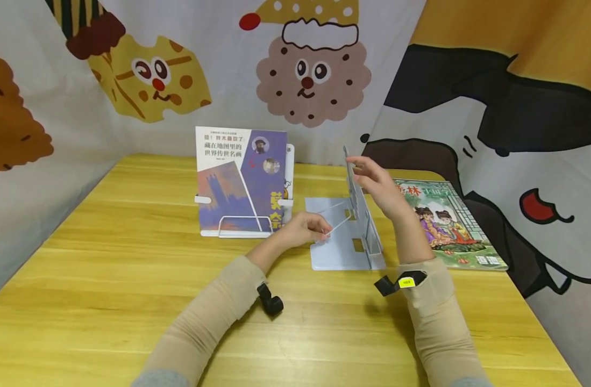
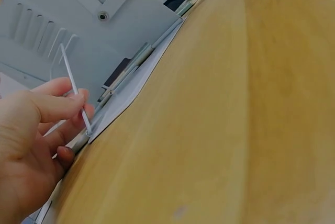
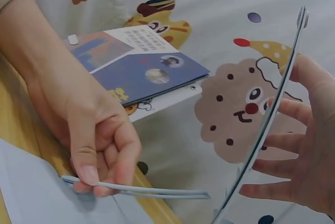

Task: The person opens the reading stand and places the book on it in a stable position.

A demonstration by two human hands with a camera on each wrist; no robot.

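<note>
A light grey metal book stand (image 1: 334,257) has its base flat on the table and its back plate (image 1: 360,212) raised steeply. My left hand (image 1: 301,228) pinches a thin wire support (image 2: 68,67) between thumb and fingertips; the wire slants up from the base toward the back plate. Against that plate's upper part, my right hand (image 1: 379,188) rests its extended, spread fingers, as the right wrist view shows. To the left, a purple and white book (image 1: 242,177) leans upright on a second, white stand (image 1: 210,233), whose clips and wire hold its front.
A colourful magazine (image 1: 450,226) lies on the wooden table (image 1: 106,269) to the right, partly behind my right forearm. Behind the table hangs a curtain (image 1: 227,64) with cartoon figures. Small black cameras are strapped to both wrists.
</note>
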